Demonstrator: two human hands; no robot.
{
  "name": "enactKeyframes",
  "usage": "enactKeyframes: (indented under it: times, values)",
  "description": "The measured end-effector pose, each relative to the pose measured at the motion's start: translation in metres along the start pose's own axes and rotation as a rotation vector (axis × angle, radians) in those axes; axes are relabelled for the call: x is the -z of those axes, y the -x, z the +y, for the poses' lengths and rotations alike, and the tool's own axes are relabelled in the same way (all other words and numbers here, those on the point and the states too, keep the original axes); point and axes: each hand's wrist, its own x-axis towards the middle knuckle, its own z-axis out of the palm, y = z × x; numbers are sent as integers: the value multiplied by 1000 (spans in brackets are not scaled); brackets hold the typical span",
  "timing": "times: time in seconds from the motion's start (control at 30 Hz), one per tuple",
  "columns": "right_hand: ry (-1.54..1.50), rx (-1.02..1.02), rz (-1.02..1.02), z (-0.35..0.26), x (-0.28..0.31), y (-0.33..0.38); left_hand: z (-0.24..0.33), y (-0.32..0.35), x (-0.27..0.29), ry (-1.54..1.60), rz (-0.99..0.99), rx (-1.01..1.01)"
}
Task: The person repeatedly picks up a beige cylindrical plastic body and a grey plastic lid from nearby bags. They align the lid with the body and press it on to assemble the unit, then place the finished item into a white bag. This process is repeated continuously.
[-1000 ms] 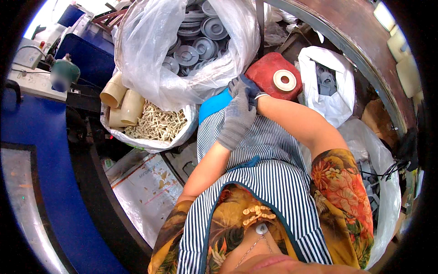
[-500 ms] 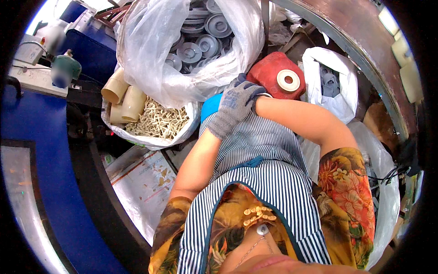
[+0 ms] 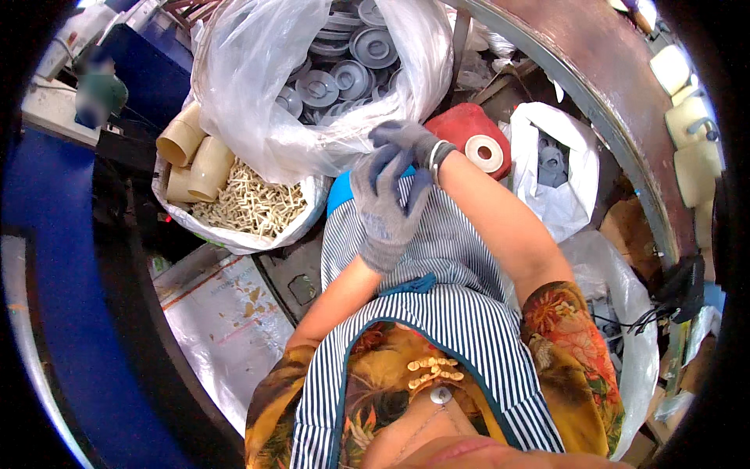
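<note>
My left hand (image 3: 387,211), in a grey knit glove with darker coated fingers, is raised over my lap with its fingers spread and nothing in them. Just beyond it, my right hand (image 3: 412,141) wears a matching glove and points left, its fingers loosely bent and apart, with no object visible in it. The two hands' fingers lie close together, partly overlapping in view; whether they touch I cannot tell. A pale band circles the right glove's cuff. Beneath them is my striped apron (image 3: 449,227). A clear plastic bag (image 3: 250,102) of round grey discs (image 3: 373,47) stands just beyond.
Left of my lap, a white sack (image 3: 291,234) holds small cream pieces (image 3: 258,205) and beige tubes (image 3: 209,168). A red container (image 3: 461,123) and a white bag (image 3: 574,187) with grey parts stand to the right. A metal edge (image 3: 594,125) curves along the right; a blue machine (image 3: 58,273) is left.
My left hand has let go of the right glove's cuff and drawn back toward me, fingers spreading. My right hand has come out from beneath it, moving slightly left. The view has shifted slightly.
</note>
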Motion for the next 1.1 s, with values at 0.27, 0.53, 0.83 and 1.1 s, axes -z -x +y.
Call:
enactKeyframes:
  times: [0.27,0.53,0.83,1.1]
  values:
    - [-891,117,598,-33,0,22,-6,27,-13,23,-172,213]
    - [-946,36,376,-28,-11,35,-17,29,0,244,-367,487]
    - [-1693,81,151,-55,-7,44,-22,23,0,125,-103,135]
    - [-1465,497,415,-63,14,40,-11,8,-4,450,-239,358]
